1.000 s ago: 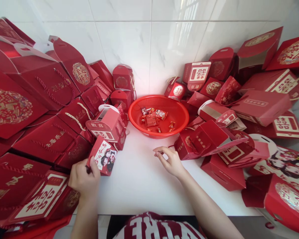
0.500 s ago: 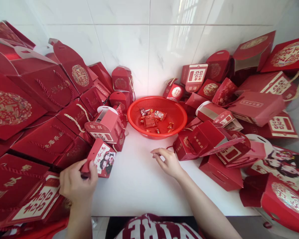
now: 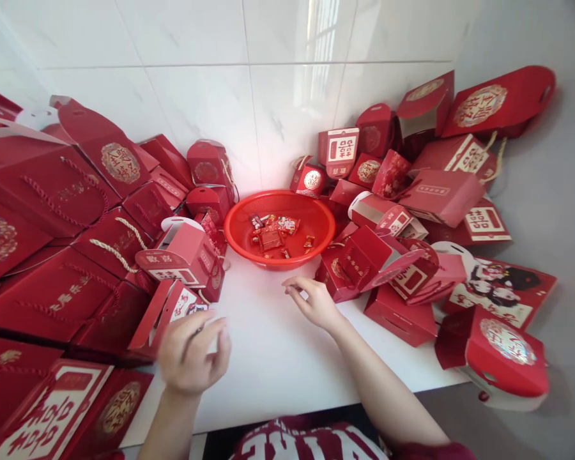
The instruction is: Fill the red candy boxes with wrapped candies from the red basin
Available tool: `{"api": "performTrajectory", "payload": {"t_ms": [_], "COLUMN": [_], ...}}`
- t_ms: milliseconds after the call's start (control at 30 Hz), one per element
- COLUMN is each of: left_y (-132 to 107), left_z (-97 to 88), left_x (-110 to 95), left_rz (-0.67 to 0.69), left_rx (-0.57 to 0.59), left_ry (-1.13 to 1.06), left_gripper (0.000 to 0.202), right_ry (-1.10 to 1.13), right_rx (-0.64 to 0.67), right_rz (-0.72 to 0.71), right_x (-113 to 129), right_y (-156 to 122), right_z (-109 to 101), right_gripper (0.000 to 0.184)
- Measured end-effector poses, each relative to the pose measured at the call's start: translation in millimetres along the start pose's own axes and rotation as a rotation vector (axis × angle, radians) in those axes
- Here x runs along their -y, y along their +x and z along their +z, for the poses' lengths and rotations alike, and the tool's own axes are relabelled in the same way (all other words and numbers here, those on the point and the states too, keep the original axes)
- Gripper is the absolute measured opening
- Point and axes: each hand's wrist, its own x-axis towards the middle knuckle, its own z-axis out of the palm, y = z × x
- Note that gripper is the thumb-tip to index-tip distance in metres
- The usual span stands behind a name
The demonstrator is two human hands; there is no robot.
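Note:
My left hand (image 3: 194, 354) is raised over the left part of the table, its fingers loosely curled and apart, with nothing seen in them. Just behind it stands a small red gift box (image 3: 160, 313) with a cartoon couple on its white side; the hand covers part of it. My right hand (image 3: 314, 305) hovers over the table in front of the red plastic basket (image 3: 234, 246). Its fingers reach forward, thumb a little below them, and no object shows between them. Inside the basket lie several wrapped candies (image 3: 271, 239).
Red gift boxes and bags (image 3: 62, 287) with rope handles are piled along the left. Another heap of red boxes (image 3: 402, 313) fills the right side, one box (image 3: 498, 358) by the table edge. A white tiled wall (image 3: 196, 102) rises behind the white table (image 3: 268, 358).
My left hand has let go of the small couple box and moved right, away from it. The right hand barely moves. The whole view has shifted with my head.

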Motion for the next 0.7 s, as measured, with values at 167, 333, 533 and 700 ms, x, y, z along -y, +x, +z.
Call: {"api": "performTrajectory", "payload": {"t_ms": [167,333,533,700], "left_y": [25,-8,-53,-59], "left_z": [46.3,99.5,119.7,121.5], "left_x": [-8,-8,-22,-17], "left_rz": [0.066,-0.1,-0.173,-0.185], "left_rx": [0.643,0.947,1.11,1.059], "left_ry": [-0.368,-0.457,-0.595,-0.644], "left_gripper": [0.009,0.024,0.054,0.052], "right_ry": [-0.203,-0.734,-0.932,-0.72], "right_rx": [-0.277,-0.746,-0.872,-0.865], "right_rz": [-0.186,-0.175,0.141,-0.049], "right_x": [38,53,31,42], "right_y": [-1,-2,-1,1], "right_z": [-52,-96,-103,-105], "right_gripper": [0.02,0.022,0.04,0.008]}}
